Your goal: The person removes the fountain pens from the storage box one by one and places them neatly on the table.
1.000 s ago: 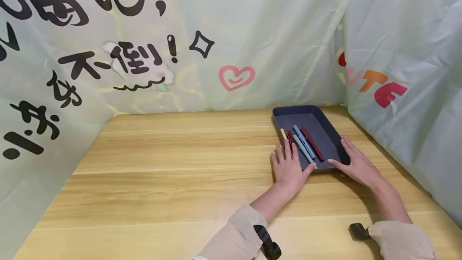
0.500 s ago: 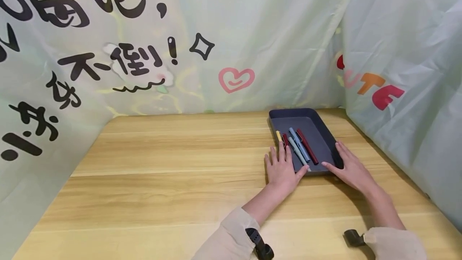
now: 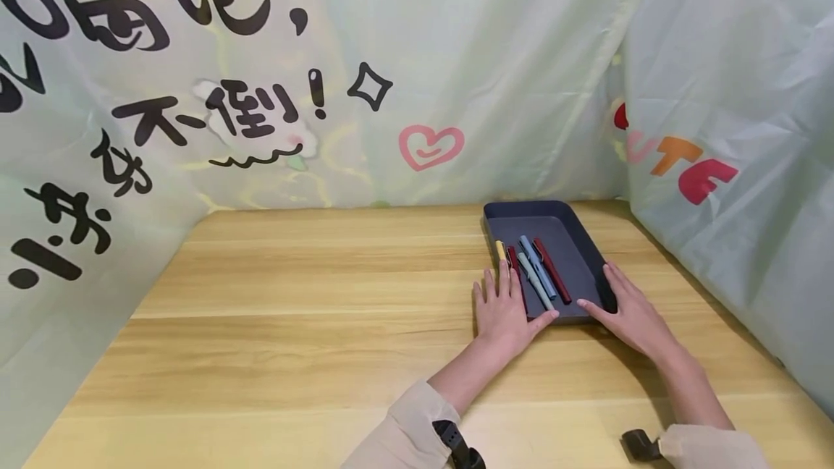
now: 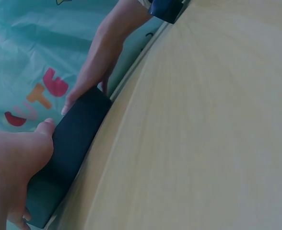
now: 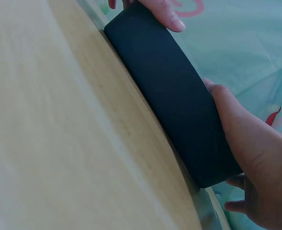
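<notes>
A dark blue-grey rectangular tray [image 3: 576, 255] lies on the table at the right. My left hand [image 3: 504, 315] holds its near left corner, fingers spread along the outer side and thumb over the front rim. At the near right corner, my right hand [image 3: 635, 315] grips the tray, with fingers outside the right wall and thumb at the front edge. Several pens lie inside, toward the left: a yellow one [image 3: 500, 250] partly hidden by my fingers, a blue pen [image 3: 539, 270], a pale grey-green pen [image 3: 536, 281] and dark red pens [image 3: 553, 271]. The tray's outer wall [image 5: 170, 96] fills the middle of the right wrist view.
The wood-grain table [image 3: 293, 324] stretches away to the left of the tray. A printed cloth [image 3: 521, 93] hangs behind it, and another cloth side [image 3: 749, 259] stands close on the right. Black wrist devices [image 3: 641, 446] are worn at both sleeves.
The tray has slid slightly left and toward me with both hands on it. The pens have moved along inside it. The head view has shifted a little.
</notes>
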A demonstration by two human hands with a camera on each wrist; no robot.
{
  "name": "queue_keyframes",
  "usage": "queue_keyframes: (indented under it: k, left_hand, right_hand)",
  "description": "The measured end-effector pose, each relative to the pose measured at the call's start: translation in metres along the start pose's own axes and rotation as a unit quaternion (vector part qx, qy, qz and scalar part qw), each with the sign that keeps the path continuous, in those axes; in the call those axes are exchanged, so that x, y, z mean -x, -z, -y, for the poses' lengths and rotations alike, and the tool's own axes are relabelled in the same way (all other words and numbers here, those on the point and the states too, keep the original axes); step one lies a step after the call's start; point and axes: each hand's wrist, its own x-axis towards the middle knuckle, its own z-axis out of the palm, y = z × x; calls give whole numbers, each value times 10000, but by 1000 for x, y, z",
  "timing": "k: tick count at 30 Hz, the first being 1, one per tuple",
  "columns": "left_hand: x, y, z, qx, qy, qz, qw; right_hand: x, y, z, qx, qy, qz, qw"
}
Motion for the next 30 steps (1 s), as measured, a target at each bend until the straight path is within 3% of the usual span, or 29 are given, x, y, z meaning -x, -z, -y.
queue_keyframes:
  k: [9, 30]
  left_hand:
    - [4, 3, 9, 28, -19, 21, 10000]
    - [17, 9, 40, 287, 22, 181, 9994]
  right_hand:
    - [1, -4, 10, 171, -105, 22, 9998]
    - [-3, -21, 35, 246, 69, -83, 9996]
